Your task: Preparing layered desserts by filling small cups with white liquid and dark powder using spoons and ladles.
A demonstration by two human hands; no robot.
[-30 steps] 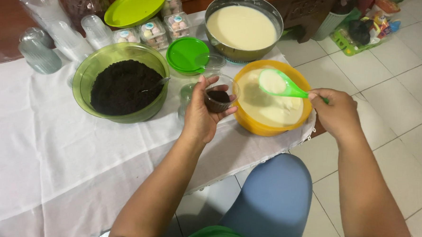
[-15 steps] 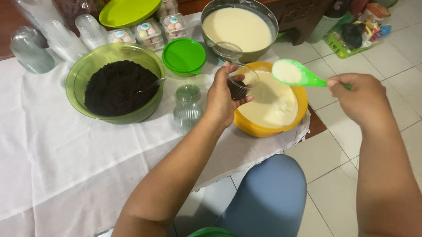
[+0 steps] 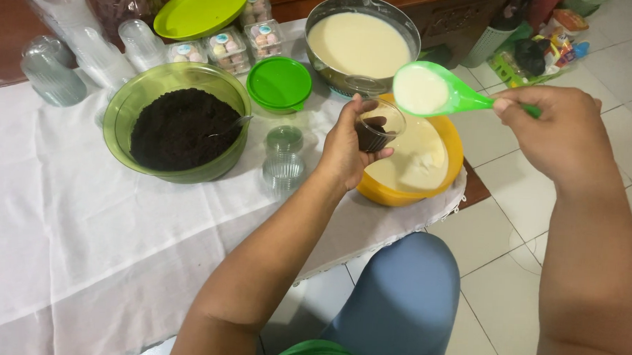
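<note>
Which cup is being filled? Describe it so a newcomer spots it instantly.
Start at the orange bowl of pale cream at the near right edge of the white-clothed table. Just above its left rim, the left hand holds a small clear cup. Unlike the empty clear cups on the cloth, it has a dark crumb layer inside, with the green spoon of cream beside it.

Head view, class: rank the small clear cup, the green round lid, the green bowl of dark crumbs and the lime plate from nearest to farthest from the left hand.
1. Small clear cup: held in the left hand.
2. Green round lid: just beyond, to the hand's left.
3. Green bowl of dark crumbs: farther left on the cloth.
4. Lime plate: at the table's far edge.
</note>
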